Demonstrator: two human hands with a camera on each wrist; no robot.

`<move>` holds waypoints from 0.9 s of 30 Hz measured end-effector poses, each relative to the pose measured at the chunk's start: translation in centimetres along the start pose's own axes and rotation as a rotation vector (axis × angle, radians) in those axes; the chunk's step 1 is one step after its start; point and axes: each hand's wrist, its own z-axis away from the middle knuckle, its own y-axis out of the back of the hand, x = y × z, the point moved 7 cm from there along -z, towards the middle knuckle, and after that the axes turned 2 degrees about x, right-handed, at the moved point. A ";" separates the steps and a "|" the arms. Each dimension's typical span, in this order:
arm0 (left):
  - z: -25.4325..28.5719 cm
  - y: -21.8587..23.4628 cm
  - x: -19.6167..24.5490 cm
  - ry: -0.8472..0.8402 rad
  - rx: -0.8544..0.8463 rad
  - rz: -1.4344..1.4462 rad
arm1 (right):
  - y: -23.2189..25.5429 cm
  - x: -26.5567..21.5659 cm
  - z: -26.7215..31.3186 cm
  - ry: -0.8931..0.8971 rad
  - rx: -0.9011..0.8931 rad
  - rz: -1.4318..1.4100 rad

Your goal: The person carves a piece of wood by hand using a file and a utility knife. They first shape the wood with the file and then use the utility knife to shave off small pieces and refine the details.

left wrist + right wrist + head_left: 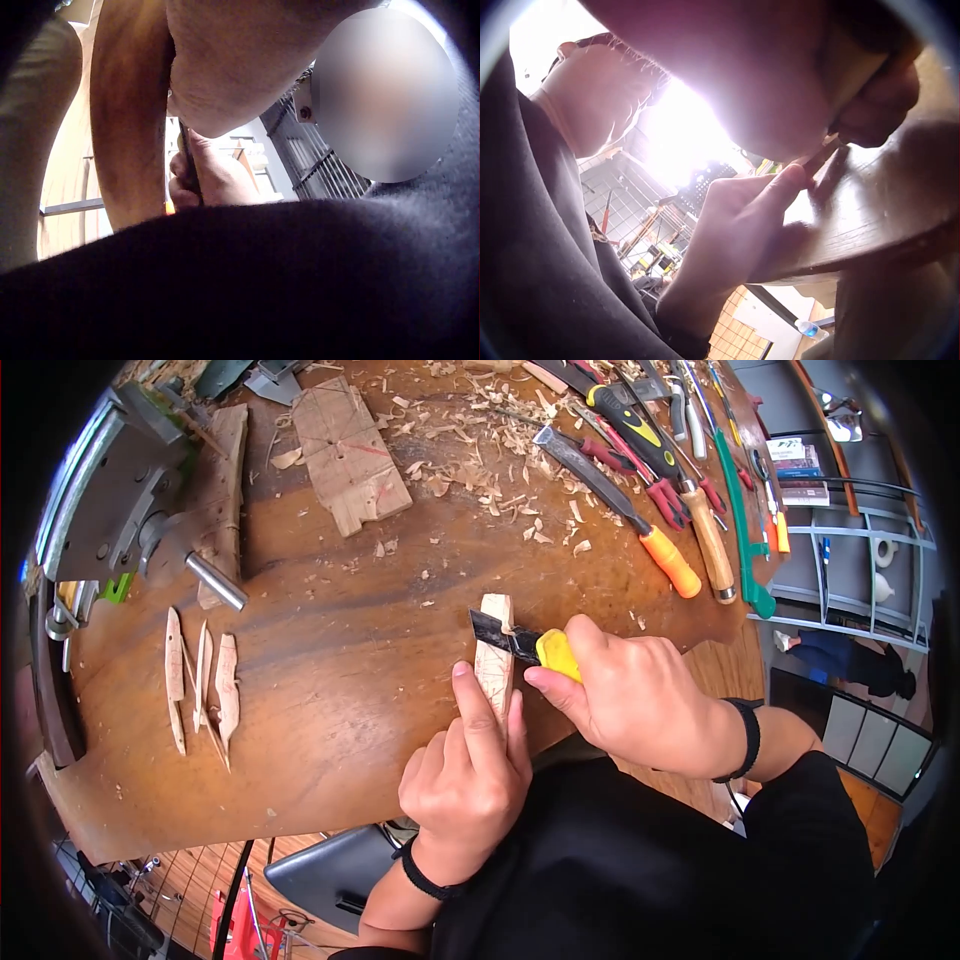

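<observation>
The left hand (465,780) grasped the near part of a small, pale wooden strip (494,670), its index finger laid along the strip's left side and its thumb along the right. The right hand (640,690) was curled round the yellow handle of a black-and-yellow utility knife (558,654), its thumb beside the strip's right side.

The strip lay close to the table's near edge, right of the middle. Its long axis ran away from the person, almost square to the chest, with the squared far end pointing toward the far edge. Pencil-like lines marked its upper face. The knife's dark blade crossed the strip near that far end, its tip past the left side, and a thin curl of wood stood against the blade.

Farther out, several slender carved wooden pieces (228,690) lay toward the left edge of the brown wooden table (340,760), their long axes also running roughly near to far. A grey metal clamp-like device (110,490) stood at the far left corner, and a flat, marked wooden board (350,450) lay to its right. Pale wood shavings (450,445) were scattered along the far side. Toward the far right corner lay a curved metal tool with an orange handle (670,560), beside a tool with a plain wooden handle (712,550).
</observation>
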 end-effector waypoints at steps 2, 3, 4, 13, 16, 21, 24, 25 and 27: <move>0.0 0.0 0.1 0.001 0.017 0.000 | -0.2 0.2 0.2 -0.012 -0.001 -0.013; -0.1 0.0 0.1 0.006 0.025 0.003 | -0.2 0.3 0.4 -0.024 -0.006 -0.020; 0.0 0.0 0.0 0.013 0.033 0.005 | -0.3 0.4 0.6 -0.035 -0.012 -0.027; -0.1 -0.1 0.2 -0.015 -0.029 -0.003 | 0.1 0.7 1.3 -0.018 0.004 0.019; 0.1 -0.2 0.2 -0.035 -0.002 0.000 | -0.2 0.5 -0.1 -0.068 -0.045 -0.032; 0.1 -0.1 0.3 -0.013 0.005 -0.026 | -0.2 0.4 -0.3 -0.034 -0.024 -0.062; 0.0 -0.1 0.3 0.000 0.012 -0.021 | -0.1 0.4 0.1 -0.061 -0.034 -0.065; 0.0 0.0 0.3 0.005 0.014 -0.007 | 0.0 0.4 0.4 -0.086 -0.041 -0.054; 0.1 -0.1 0.1 0.012 0.011 0.004 | 0.2 0.6 1.3 -0.073 -0.021 -0.024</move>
